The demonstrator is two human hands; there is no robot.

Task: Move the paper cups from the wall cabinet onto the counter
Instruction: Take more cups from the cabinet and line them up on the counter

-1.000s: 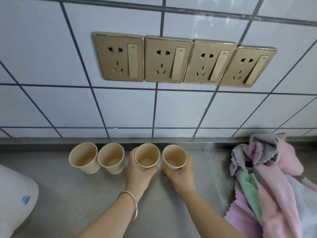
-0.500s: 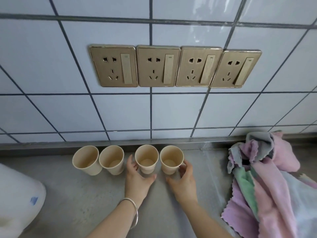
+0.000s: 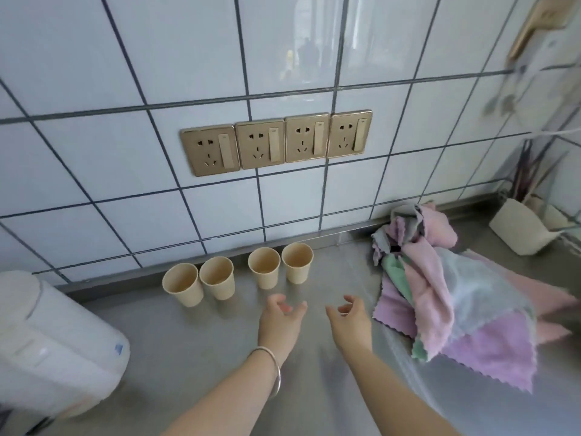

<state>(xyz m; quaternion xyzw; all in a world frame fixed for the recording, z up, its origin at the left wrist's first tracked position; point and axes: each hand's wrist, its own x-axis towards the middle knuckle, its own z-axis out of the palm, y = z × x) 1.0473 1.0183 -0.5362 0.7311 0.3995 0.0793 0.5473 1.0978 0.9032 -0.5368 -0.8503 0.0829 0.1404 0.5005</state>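
Four paper cups (image 3: 239,276) stood upright in a row on the grey tabletop (image 3: 195,344), close to the tiled wall (image 3: 125,89) and below the four sockets (image 3: 276,142). Your left hand (image 3: 280,319) and your right hand (image 3: 349,319) hovered near the two right cups without touching them. The fingers (image 3: 276,301) of both hands were loosely open and held nothing. Coloured cloths (image 3: 440,294) lay at the right.
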